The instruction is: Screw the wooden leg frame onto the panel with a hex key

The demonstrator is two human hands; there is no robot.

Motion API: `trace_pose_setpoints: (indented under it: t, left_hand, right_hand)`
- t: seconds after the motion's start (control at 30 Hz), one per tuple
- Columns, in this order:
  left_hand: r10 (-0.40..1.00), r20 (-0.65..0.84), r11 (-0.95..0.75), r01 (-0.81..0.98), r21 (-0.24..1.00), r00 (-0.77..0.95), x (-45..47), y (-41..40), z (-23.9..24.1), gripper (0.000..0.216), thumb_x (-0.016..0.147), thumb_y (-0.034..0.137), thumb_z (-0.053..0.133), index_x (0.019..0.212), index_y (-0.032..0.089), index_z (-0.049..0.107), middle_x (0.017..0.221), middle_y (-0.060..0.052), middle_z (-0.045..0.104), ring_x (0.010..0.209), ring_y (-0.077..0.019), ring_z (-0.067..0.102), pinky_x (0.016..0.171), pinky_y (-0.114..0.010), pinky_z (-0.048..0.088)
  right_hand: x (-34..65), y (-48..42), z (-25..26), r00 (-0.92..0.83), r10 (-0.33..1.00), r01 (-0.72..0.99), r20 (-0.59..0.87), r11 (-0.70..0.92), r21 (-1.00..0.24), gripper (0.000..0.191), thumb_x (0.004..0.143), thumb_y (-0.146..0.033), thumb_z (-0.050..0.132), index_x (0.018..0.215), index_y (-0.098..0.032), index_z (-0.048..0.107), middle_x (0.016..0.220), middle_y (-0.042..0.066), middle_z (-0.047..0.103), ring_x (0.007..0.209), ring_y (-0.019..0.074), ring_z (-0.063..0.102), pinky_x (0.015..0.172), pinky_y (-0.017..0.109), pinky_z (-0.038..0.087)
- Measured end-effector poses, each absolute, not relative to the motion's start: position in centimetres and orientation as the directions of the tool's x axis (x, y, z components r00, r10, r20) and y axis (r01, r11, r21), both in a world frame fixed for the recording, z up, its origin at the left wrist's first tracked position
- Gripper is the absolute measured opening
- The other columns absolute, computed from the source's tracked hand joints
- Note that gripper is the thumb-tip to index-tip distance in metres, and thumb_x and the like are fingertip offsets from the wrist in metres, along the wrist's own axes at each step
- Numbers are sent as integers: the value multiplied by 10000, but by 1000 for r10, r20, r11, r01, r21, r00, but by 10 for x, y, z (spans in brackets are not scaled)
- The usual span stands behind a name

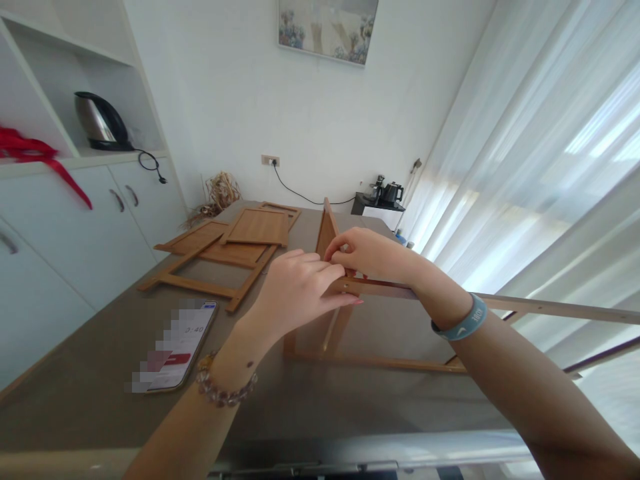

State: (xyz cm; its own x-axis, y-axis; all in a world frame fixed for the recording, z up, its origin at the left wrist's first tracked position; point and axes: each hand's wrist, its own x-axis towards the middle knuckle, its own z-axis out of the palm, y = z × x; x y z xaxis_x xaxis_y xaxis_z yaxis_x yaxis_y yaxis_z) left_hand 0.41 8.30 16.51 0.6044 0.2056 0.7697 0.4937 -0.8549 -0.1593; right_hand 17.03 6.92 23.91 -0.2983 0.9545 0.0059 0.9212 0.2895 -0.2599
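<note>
From here, the left hand (306,283) clasps the wooden frame (380,287) near its corner; the right hand (369,255) curls alongside (what it pinches, I can't tell).

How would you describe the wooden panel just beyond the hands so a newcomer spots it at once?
Start at the brown-grey table, in front of the white wall with the framed picture. Near its middle, the left hand and right hand meet at the end of a wooden rail; the wooden panel rises just beyond them. It stands upright, unlike the wooden panels lying flat to its left.
</note>
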Motion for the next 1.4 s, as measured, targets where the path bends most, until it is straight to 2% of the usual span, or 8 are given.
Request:
trace_pose_setpoints:
  t: [0.53, 0.77, 0.97, 1.13, 1.23, 1.33, 1.4]
  left_hand:
    - [203, 784, -849, 504, -156, 586, 5, 79, 166, 433, 852, 606, 603, 714, 197, 638, 647, 1, 686, 648, -149, 628, 604, -304, 331]
    - [196, 795, -839, 517, -167, 574, 5, 76, 169, 412, 827, 614, 630, 900, 208, 646, 667, 24, 690, 626, -138, 619, 605, -287, 349]
    - [185, 793, -833, 521, -187, 581, 5, 78, 167, 419, 837, 615, 616, 732, 209, 629, 597, 7, 643, 611, -146, 599, 582, -299, 319]
    - [168, 805, -833, 519, -193, 569, 6, 78, 166, 425, 836, 611, 619, 704, 207, 614, 587, 14, 629, 594, -144, 579, 580, -300, 315]
    - [150, 815, -828, 522, -205, 559, 6, 78, 167, 424, 824, 601, 641, 680, 205, 604, 567, 20, 614, 576, -141, 568, 568, -302, 306]
    - [145, 820, -827, 523, -206, 554, 7, 78, 167, 403, 822, 598, 646, 733, 205, 622, 580, 20, 625, 581, -143, 572, 576, -299, 313]
    - [161, 818, -828, 526, -192, 552, 6, 77, 167, 393, 825, 600, 641, 816, 207, 635, 618, 19, 648, 597, -145, 581, 593, -295, 329]
  right_hand:
    - [166, 66, 241, -253, 967, 944, 42, 256, -208, 269, 812, -229, 474, 814, -191, 741, 675, 30, 664, 585, 126, 509, 557, 277, 303]
    - [165, 65, 245, -219, 976, 959, -15, 212, -189, 242, 745, -172, 525, 861, -181, 737, 714, 56, 692, 599, 135, 534, 569, 268, 323]
    - [163, 61, 245, -168, 986, 967, 20, 168, -192, 239, 791, -186, 514, 878, -155, 735, 754, 80, 696, 607, 127, 527, 591, 268, 327]
    - [164, 60, 242, -166, 985, 965, 38, 170, -201, 267, 796, -186, 490, 881, -168, 743, 757, 78, 699, 617, 136, 531, 597, 279, 325]
    - [165, 59, 241, -177, 983, 965, 42, 182, -189, 243, 798, -197, 495, 819, -167, 735, 759, 86, 700, 621, 137, 522, 599, 280, 327]
    - [165, 57, 240, -209, 977, 963, 42, 213, -164, 196, 786, -207, 528, 757, -168, 718, 775, 93, 701, 629, 135, 513, 610, 278, 335]
    - [165, 56, 239, -215, 976, 961, 40, 218, -170, 182, 773, -200, 543, 788, -182, 723, 760, 77, 697, 614, 132, 506, 603, 275, 335]
